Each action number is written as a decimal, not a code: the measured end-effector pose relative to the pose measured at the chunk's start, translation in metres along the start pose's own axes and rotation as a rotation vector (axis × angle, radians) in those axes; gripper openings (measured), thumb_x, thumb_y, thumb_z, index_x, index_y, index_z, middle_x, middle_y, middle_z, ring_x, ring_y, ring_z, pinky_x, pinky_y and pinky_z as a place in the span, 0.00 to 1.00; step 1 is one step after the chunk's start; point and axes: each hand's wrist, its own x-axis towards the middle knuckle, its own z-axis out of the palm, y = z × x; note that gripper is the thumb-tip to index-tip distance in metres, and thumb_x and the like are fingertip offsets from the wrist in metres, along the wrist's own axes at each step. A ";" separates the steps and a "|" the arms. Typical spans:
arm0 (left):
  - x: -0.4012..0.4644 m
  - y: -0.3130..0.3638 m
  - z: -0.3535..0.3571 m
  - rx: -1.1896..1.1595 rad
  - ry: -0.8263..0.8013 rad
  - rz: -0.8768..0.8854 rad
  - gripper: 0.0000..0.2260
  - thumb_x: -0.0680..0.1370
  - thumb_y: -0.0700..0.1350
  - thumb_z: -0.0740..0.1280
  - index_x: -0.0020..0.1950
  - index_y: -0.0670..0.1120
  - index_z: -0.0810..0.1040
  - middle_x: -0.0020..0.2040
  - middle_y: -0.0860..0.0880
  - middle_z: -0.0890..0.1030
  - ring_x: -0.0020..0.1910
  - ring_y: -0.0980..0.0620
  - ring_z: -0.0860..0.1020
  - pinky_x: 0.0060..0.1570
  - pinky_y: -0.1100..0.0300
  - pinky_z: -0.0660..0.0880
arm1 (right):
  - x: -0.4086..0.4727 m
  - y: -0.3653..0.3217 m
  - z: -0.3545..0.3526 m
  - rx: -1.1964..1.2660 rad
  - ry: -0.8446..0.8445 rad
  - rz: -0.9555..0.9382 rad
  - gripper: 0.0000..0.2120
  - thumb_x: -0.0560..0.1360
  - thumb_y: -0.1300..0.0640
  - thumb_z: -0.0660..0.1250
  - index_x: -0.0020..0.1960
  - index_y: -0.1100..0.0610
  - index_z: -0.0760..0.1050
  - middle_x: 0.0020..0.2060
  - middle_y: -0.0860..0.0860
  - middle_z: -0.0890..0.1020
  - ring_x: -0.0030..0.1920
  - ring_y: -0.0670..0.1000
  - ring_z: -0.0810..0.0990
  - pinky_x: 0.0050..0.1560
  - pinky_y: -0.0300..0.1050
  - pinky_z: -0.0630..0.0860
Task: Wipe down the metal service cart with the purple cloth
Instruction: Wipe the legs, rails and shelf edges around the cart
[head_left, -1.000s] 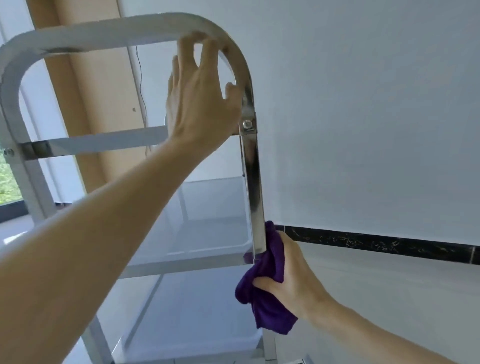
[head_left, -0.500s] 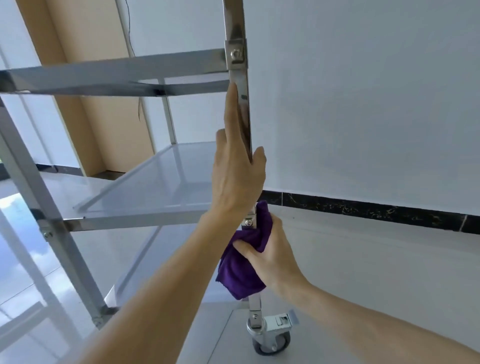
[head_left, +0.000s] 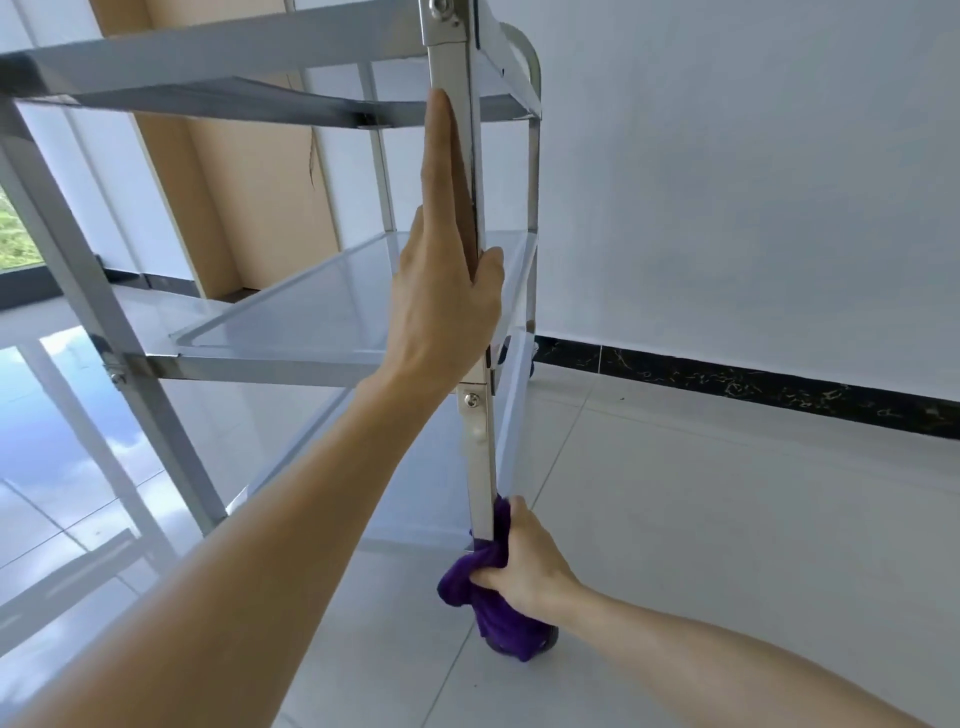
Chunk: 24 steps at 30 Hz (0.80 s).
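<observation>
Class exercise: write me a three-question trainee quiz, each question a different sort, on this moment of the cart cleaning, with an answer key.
1. True or false: the purple cloth is wrapped around the foot of the cart's near upright.
2. Which hand grips the cloth? A) left hand B) right hand
3. Fill in: the left hand lies flat against the ____.

Key: 1. True. 2. B. 3. upright (above the middle shelf).
</observation>
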 end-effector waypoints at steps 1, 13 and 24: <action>0.000 -0.003 -0.005 0.004 0.005 0.004 0.42 0.76 0.34 0.63 0.80 0.57 0.42 0.56 0.41 0.79 0.43 0.48 0.77 0.48 0.49 0.80 | 0.002 -0.004 0.003 0.001 -0.014 -0.009 0.26 0.67 0.51 0.77 0.58 0.51 0.66 0.54 0.47 0.77 0.53 0.49 0.78 0.57 0.49 0.77; -0.005 -0.031 -0.060 -0.021 0.029 0.019 0.41 0.78 0.36 0.63 0.80 0.59 0.43 0.52 0.46 0.81 0.35 0.47 0.80 0.34 0.66 0.77 | 0.048 -0.048 -0.068 0.320 -0.091 -0.249 0.31 0.69 0.54 0.79 0.65 0.45 0.66 0.57 0.35 0.81 0.58 0.38 0.80 0.59 0.42 0.79; -0.026 -0.043 -0.126 -0.081 0.042 -0.024 0.41 0.78 0.36 0.65 0.77 0.67 0.46 0.42 0.43 0.76 0.34 0.46 0.83 0.36 0.57 0.82 | 0.087 -0.140 -0.102 -0.345 0.280 -0.826 0.31 0.74 0.58 0.74 0.73 0.49 0.65 0.68 0.47 0.67 0.69 0.55 0.65 0.66 0.53 0.72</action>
